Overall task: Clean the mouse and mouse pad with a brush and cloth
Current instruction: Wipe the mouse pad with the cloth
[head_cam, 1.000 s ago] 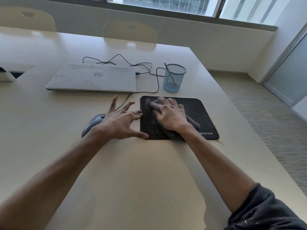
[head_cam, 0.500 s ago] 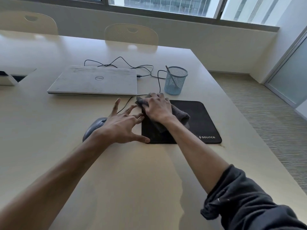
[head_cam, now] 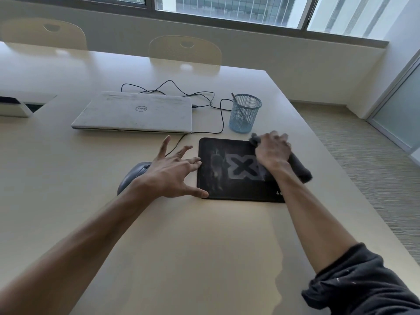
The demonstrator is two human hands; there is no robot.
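Note:
A black mouse pad (head_cam: 229,187) with a grey X print lies on the beige table (head_cam: 181,246). My right hand (head_cam: 272,151) presses a dark grey cloth (head_cam: 300,169) onto the pad's far right corner, fingers curled over the cloth. My left hand (head_cam: 172,171) is spread flat on the table, its fingertips and thumb touching the pad's left edge. The grey wired mouse (head_cam: 133,175) sits just left of the pad, partly hidden under my left wrist. A thin brush handle (head_cam: 237,105) sticks out of the blue mesh cup (head_cam: 244,113) behind the pad.
A closed white laptop (head_cam: 134,112) lies behind the mouse, with a black cable (head_cam: 197,105) looping to the right. The table's right edge runs close to the pad. Two chairs (head_cam: 185,50) stand at the far side. A cable box (head_cam: 16,108) is at far left.
My right hand has swept the cloth from the pad's far left corner across to its far right corner, uncovering the X print. My left hand has stayed against the pad's left edge.

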